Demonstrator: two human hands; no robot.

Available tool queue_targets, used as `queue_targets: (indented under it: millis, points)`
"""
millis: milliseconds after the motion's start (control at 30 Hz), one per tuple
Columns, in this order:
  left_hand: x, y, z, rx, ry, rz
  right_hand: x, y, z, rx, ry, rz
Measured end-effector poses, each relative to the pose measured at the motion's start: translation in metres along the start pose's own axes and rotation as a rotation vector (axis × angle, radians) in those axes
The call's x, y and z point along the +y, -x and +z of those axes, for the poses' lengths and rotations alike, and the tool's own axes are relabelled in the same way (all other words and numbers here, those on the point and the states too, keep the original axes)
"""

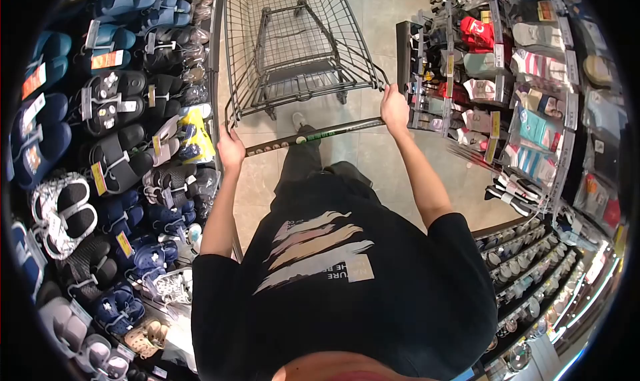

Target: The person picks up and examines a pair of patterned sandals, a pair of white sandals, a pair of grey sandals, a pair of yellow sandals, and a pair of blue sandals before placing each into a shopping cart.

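A wire shopping cart (300, 41) stands in front of me, and no goods show inside its basket. Its dark handlebar (347, 127) runs across in front of my body, tilted up toward the right. My left hand (231, 149) is closed around the bar's left end, beside the cart's frame. At the right end, my right hand (395, 108) grips the bar where it meets the bent metal support. Both forearms reach forward from the sleeves of a black printed T-shirt.
Racks of slippers and clogs (120, 114) line the left side closely. Packaged socks (533, 128) hang on the right, with rows of small items (527, 268) below them. Beige tiled floor (380, 174) shows between the racks.
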State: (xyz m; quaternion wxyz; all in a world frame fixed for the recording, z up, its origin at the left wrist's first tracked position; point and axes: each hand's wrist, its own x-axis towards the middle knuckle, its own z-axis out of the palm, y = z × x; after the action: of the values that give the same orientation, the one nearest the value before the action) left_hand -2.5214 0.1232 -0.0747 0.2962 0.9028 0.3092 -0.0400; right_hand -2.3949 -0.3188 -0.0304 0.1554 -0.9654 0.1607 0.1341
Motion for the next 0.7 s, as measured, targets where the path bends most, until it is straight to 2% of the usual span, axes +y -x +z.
queue_targets:
  millis: [133, 300, 600, 667, 700]
  points:
    - [0.021, -0.051, 0.003, 0.048, -0.018, 0.151, -0.010, -0.029, 0.002, 0.016, 0.002, 0.024]
    - [0.056, -0.097, 0.000, -0.066, -0.011, 0.103, -0.020, -0.055, -0.003, 0.021, -0.005, 0.067]
    - [0.123, -0.165, 0.011, -0.105, 0.024, 0.162, -0.024, -0.129, -0.012, 0.080, -0.031, 0.117]
    - [0.141, -0.188, 0.018, -0.192, 0.062, 0.075, -0.029, -0.156, -0.023, 0.103, -0.010, 0.096]
    - [0.150, -0.198, 0.023, -0.174, 0.031, 0.086, -0.038, -0.168, -0.033, 0.099, 0.008, 0.108]
